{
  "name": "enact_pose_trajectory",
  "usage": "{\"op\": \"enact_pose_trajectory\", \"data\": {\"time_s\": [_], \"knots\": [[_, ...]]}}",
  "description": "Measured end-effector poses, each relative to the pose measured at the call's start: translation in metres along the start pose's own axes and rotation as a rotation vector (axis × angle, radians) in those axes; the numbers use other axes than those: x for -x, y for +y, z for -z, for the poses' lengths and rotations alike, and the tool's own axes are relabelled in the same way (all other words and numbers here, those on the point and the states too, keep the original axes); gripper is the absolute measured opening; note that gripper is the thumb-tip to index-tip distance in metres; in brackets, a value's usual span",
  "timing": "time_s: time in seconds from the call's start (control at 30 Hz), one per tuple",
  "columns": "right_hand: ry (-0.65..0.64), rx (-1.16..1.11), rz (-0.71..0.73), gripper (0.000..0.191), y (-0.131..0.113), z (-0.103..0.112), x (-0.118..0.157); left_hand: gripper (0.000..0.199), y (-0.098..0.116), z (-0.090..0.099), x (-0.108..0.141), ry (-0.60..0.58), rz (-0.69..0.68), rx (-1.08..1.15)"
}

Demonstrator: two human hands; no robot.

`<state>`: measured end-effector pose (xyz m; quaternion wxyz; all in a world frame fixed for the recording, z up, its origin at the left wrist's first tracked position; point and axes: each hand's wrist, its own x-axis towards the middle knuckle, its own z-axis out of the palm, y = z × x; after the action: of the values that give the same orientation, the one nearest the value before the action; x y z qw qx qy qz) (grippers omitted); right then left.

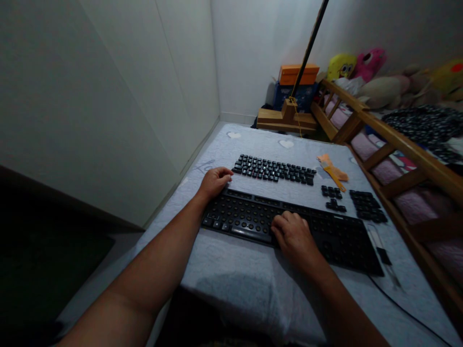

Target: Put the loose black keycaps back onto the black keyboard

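A black keyboard (253,217) lies on the cloth-covered table, most of its keys stripped of their caps. Its space bar (249,233) and a few caps at the lower left are in place. My right hand (292,236) rests on the lower row just right of the space bar, fingers curled together; their tips and anything in them are hidden. Beyond the keyboard's upper left corner, my left hand (216,181) is closed, thumb and fingers drawn together beside the left end of several rows of loose black keycaps (273,169). Whether it pinches a cap is unclear.
More keycaps (367,206) lie in groups at the right. Behind them are an orange cloth and a yellow-handled brush (333,176). A tool with wire loops (383,255) lies right of the keyboard, near its cable. A wooden bed rail (408,149) borders the right; a pale cabinet stands left.
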<state>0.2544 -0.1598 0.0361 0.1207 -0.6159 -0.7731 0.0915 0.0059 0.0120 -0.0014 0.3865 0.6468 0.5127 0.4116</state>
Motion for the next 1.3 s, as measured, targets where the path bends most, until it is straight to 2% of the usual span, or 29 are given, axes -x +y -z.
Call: {"op": "enact_pose_trajectory", "data": {"time_s": [0.47, 1.3], "knots": [[0.010, 0.086, 0.039, 0.017, -0.0029, -0.0026, 0.0008, 0.025, 0.0078, -0.0009, 0.0028, 0.006, 0.025, 0.018], [0.017, 0.083, 0.039, 0.018, -0.0023, -0.0029, -0.0007, 0.027, 0.0044, -0.0014, 0.0010, 0.004, 0.009, -0.003]]}}
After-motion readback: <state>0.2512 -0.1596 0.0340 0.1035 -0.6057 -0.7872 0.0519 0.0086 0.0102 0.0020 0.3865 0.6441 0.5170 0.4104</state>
